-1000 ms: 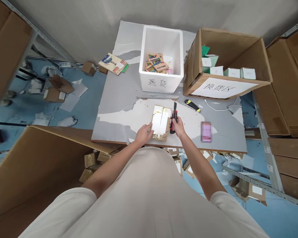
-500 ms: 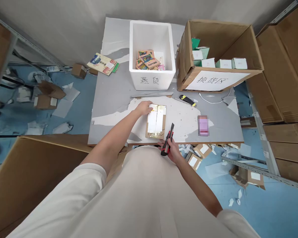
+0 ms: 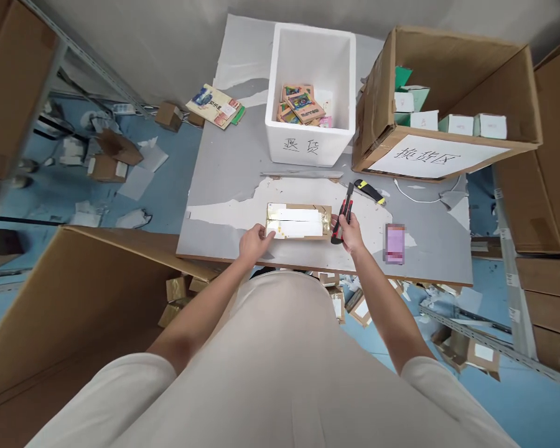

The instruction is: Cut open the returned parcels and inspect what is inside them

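A small cardboard box (image 3: 298, 222) with a white label and shiny tape lies crosswise near the table's front edge. My left hand (image 3: 256, 244) grips its left end, thumb over the near corner. In my right hand (image 3: 351, 233) is a red and black utility knife (image 3: 343, 214), its blade pointing away from me. Fingers of that same hand reach to the box's right end; whether they touch it I cannot tell. A second, black and yellow utility knife (image 3: 370, 191) lies just beyond.
Behind stand a white foam box (image 3: 310, 146) with booklets inside and a large carton (image 3: 452, 155) holding several small boxes. Booklets (image 3: 217, 107) lie at the back left, a blurred pink item (image 3: 394, 244) at the right. An open carton (image 3: 98, 298) stands left of me.
The cardboard box has been turned from lengthwise to crosswise. My left hand has come nearer me at its left end; my right hand has risen over the table with the knife.
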Action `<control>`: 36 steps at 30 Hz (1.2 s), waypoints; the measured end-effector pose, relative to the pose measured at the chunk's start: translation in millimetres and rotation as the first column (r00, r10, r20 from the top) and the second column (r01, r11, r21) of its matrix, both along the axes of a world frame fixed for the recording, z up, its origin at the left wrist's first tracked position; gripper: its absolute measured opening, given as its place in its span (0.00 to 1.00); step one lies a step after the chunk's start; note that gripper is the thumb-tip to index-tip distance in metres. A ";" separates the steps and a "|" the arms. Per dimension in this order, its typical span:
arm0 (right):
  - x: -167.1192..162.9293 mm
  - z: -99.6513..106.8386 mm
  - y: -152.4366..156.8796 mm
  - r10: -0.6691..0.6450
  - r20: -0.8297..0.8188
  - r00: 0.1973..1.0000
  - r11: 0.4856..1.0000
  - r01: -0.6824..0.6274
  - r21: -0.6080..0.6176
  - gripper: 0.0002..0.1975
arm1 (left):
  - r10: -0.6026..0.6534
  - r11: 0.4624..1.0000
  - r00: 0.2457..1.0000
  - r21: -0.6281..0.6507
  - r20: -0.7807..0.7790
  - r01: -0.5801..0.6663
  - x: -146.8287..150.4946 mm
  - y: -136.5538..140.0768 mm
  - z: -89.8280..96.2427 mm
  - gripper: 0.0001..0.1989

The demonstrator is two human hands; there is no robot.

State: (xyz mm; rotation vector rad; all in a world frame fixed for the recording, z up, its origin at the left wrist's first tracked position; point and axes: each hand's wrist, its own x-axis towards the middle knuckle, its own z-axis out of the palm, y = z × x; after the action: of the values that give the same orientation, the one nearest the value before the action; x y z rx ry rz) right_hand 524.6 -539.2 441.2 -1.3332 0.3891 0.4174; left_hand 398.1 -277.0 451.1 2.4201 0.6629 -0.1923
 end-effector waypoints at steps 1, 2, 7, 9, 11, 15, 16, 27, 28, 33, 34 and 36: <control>4.6 0.7 -0.6 0.029 0.010 1.000 0.999 -0.029 -0.018 0.18 | 0.003 1.000 0.999 0.027 0.045 -0.005 -1.9 -2.7 0.0 0.20; 6.3 1.5 -3.2 0.057 0.026 0.998 0.998 -0.056 -0.041 0.18 | -0.010 0.998 0.994 0.063 0.107 0.003 -0.4 -4.8 0.4 0.24; -17.3 7.6 -41.6 0.271 0.040 0.962 0.909 -0.242 -0.338 0.25 | -0.447 0.882 0.879 0.248 0.167 0.402 37.3 -12.5 6.5 0.42; -31.2 11.3 -57.0 0.361 -0.010 0.933 0.848 -0.333 -0.412 0.34 | -0.590 0.786 0.804 0.275 0.070 0.553 52.1 -18.3 8.0 0.47; -41.2 15.1 -64.9 0.406 -0.045 0.913 0.820 -0.386 -0.422 0.38 | -0.632 0.740 0.775 0.291 -0.006 0.606 60.9 -24.9 7.8 0.52; -46.6 20.6 -61.9 0.439 -0.097 0.893 0.802 -0.438 -0.407 0.37 | -0.618 0.729 0.783 0.322 -0.068 0.604 63.3 -32.8 5.0 0.56; -46.1 21.6 -60.0 0.444 -0.106 0.890 0.797 -0.446 -0.408 0.36 | -0.615 0.729 0.785 0.327 -0.072 0.601 62.5 -33.4 4.3 0.56; -51.9 36.2 -52.1 0.480 -0.109 0.871 0.687 -0.450 -0.570 0.34 | -0.576 0.756 0.815 0.340 -0.060 0.559 59.4 -37.2 2.2 0.55; -52.1 40.2 -49.0 0.499 -0.098 0.861 0.642 -0.443 -0.626 0.33 | -0.572 0.760 0.818 0.339 -0.058 0.555 59.6 -37.8 2.4 0.55; -45.8 62.2 -42.6 0.655 -0.114 0.747 0.402 -0.473 -0.784 0.32 | -0.551 0.781 0.832 0.314 -0.061 0.540 61.2 -40.2 3.7 0.56; -44.4 65.7 -44.3 0.681 -0.143 0.718 0.368 -0.505 -0.780 0.32 | -0.550 0.783 0.833 0.311 -0.060 0.539 61.4 -40.3 3.7 0.57; -42.9 71.3 -49.1 0.713 -0.202 0.671 0.315 -0.564 -0.764 0.32 | -0.548 0.785 0.835 0.309 -0.055 0.536 61.5 -40.4 3.0 0.59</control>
State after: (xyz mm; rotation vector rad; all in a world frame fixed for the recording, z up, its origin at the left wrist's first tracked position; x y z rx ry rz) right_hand 481.7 -588.4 512.6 -2.4159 -0.2160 0.8600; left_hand 459.6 -317.4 454.2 2.8661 -0.0585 -0.2909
